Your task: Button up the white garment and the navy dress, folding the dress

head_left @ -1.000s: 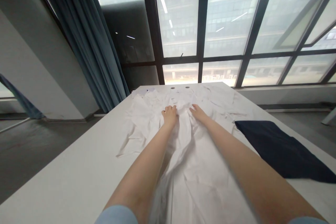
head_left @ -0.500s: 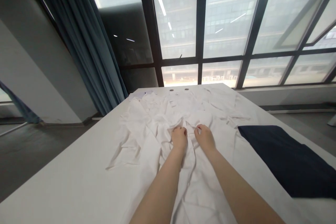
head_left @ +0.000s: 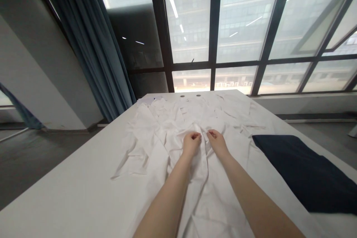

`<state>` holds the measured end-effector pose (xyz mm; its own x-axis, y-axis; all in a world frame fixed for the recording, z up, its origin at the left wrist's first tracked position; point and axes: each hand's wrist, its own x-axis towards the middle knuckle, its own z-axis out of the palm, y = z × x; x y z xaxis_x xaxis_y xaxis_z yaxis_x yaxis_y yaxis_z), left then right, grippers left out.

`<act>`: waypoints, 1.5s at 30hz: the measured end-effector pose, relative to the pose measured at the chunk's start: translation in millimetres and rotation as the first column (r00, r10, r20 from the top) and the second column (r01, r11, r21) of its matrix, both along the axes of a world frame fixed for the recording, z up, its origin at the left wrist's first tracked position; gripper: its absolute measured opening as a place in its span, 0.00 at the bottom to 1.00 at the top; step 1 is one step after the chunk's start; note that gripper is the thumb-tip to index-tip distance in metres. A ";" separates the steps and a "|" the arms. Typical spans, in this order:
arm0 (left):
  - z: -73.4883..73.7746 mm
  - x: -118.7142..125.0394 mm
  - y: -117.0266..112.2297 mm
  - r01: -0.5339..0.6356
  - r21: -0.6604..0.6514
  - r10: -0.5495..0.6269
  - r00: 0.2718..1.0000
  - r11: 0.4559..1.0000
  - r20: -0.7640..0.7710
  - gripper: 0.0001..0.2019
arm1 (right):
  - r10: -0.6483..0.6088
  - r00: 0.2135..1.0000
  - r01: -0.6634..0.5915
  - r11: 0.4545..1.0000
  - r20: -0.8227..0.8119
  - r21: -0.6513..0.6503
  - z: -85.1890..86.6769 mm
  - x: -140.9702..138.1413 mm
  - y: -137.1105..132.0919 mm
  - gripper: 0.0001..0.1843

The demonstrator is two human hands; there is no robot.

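Observation:
A white garment (head_left: 156, 139), wrinkled and spread out, lies on the white table (head_left: 83, 189). One sleeve-like part of it reaches out to the left. Near the garment's middle, my left hand (head_left: 191, 144) pinches the cloth between thumb and fingertips. My right hand (head_left: 217, 142) does the same just to the right, a small gap away. A long folded edge of the cloth runs from between the hands toward me. Any small fastener at the fingertips is too small to make out.
Dark navy folded cloth (head_left: 301, 173) lies on the table's right side. Two small dark round things (head_left: 182, 96) sit at the far edge. More white cloth pieces (head_left: 237, 109) are spread at the back. Beyond stand large windows (head_left: 189, 22) and a blue curtain (head_left: 83, 41).
My left hand has turned and shifted slightly right, its pinch now showing more plainly. My right hand has moved up a little. Both stay at the same part of the garment.

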<state>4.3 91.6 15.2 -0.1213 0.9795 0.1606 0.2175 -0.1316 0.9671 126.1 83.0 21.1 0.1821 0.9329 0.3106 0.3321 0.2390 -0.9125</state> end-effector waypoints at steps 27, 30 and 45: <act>-14.1 10.2 5.2 0.145 -0.028 -0.121 0.907 0.989 0.403 0.09 | 0.041 0.984 -0.056 0.995 0.176 0.085 -3.5 -1.8 -5.3 0.08; -14.5 11.8 4.6 0.107 -0.035 -0.085 0.918 0.994 0.386 0.08 | 0.022 0.978 -0.042 0.995 0.209 0.090 -1.1 -1.9 -6.9 0.08; 4.2 14.2 -10.0 0.071 0.116 -0.082 0.993 0.991 0.091 0.06 | -0.032 0.945 -0.003 0.994 0.326 0.105 9.4 3.1 -7.7 0.08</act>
